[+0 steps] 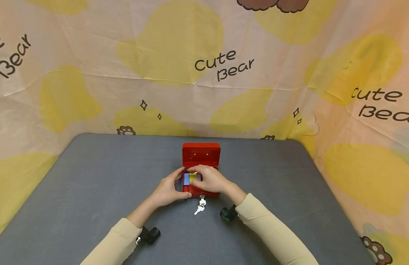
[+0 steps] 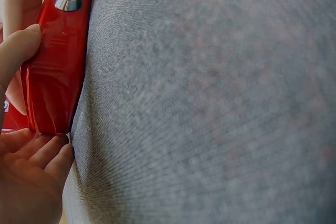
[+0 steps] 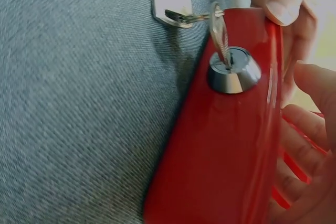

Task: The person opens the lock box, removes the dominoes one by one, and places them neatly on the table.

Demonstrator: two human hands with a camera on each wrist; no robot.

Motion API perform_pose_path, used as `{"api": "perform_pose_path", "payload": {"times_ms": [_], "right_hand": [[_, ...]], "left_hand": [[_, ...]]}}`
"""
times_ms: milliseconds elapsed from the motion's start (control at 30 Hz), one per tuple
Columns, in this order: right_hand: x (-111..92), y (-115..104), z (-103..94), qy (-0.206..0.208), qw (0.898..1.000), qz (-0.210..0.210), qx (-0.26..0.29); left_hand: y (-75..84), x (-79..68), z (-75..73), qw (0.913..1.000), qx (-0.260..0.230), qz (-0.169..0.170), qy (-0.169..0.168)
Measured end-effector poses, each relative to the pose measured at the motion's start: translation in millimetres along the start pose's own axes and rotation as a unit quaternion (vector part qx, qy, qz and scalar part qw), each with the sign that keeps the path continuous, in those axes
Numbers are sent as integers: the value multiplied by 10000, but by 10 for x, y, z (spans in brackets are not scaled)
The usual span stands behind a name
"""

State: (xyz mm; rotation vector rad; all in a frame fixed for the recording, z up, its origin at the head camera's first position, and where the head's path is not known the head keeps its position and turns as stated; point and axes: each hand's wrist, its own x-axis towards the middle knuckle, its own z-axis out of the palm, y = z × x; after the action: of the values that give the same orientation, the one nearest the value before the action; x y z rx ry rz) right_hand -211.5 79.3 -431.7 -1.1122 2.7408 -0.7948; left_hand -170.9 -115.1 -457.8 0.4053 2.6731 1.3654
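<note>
Currently I have a small red box [image 1: 209, 194] near the middle of the grey surface [image 1: 92, 191], its lid [image 1: 201, 157] standing up at the far side. Left hand [image 1: 166, 189] grips the box at its left end: thumb on the front rim near the corner, fingers along the side wall, as my left wrist view confirms.

Right hand [image 1: 210, 178] is over the box, thumb and forefinger apart on either side of a yellow piece [image 1: 192, 177]. I cannot tell whether they pinch it; in the right wrist view the box wall blocks my sight of the inside. A blue piece [image 1: 186, 179] sits in the box, just left of the yellow one.

Front wall carries a silver round lock [image 3: 236, 74] with one key [image 3: 217, 30] in it. A second key [image 3: 172, 1] is linked to the first by a ring, lying out to the front of the box.

Both arms wear cream sleeves [image 1: 274, 228], with a dark device at each wrist. Behind the surface I note a printed cloth [image 1: 178, 44], yellow patches and "cute Bear" lettering.
</note>
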Motion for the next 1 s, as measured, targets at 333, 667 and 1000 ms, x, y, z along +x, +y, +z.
{"api": "perform_pose_path", "payload": {"times_ms": [333, 667, 1000], "right_hand": [[40, -33, 61, -105, 9996, 144, -217], [77, -51, 124, -91, 9984, 211, -524], [95, -51, 167, -17, 9968, 302, -744]], "left_hand": [[7, -9, -5, 10000, 17, 45, 14], [5, -7, 0, 10000, 25, 78, 3], [-11, 2, 1, 9999, -44, 111, -1]]}}
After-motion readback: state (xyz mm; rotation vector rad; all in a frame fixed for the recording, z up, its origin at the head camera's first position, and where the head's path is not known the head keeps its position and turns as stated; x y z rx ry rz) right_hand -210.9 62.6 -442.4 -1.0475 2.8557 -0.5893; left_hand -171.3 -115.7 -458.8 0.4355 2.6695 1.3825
